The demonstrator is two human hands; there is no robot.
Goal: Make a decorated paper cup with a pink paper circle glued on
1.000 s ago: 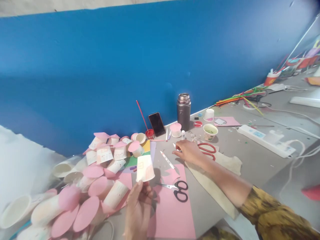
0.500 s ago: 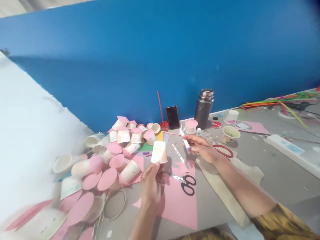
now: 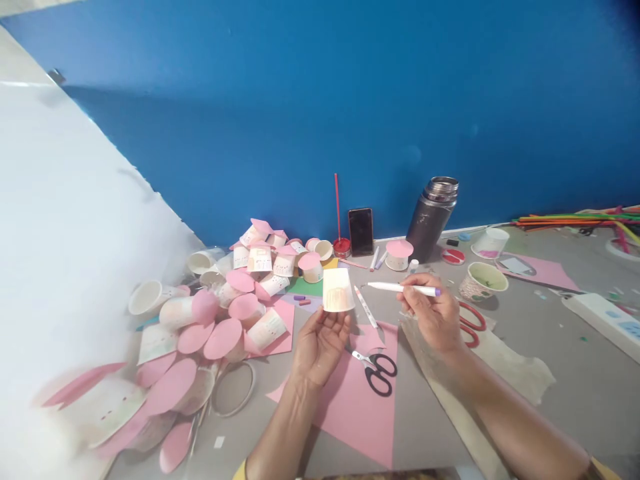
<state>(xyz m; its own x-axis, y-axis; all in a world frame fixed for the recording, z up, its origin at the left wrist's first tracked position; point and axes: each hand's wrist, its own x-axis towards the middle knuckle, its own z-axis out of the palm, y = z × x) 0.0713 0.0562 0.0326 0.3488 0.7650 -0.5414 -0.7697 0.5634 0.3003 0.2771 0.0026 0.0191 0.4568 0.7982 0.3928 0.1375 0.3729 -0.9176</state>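
In the middle of the head view, my left hand (image 3: pixel 320 348) is palm up, its fingers gripping a small white paper cup (image 3: pixel 339 291) by its lower rim. The cup is upside down, with faint orange-brown drawing on its side. My right hand (image 3: pixel 434 312) is closed around a white marker (image 3: pixel 387 287) with a purple end. The marker's tip points left at the cup but stays apart from it. A second marker (image 3: pixel 366 307) lies on the table between my hands. Black-handled scissors (image 3: pixel 379 373) rest on pink paper (image 3: pixel 357 427) below.
Many pink-topped paper cups (image 3: pixel 223 340) are heaped at the left. Along the blue wall stand a phone (image 3: pixel 361 232) and a dark flask (image 3: pixel 433 220). Red-handled scissors (image 3: pixel 473 317), a patterned cup (image 3: pixel 483 281) and a white power strip (image 3: pixel 607 320) lie to the right.
My left hand has turned palm up, bringing the cup slightly right and up. My right hand has moved right and changed its hold; the marker now points left at the cup.
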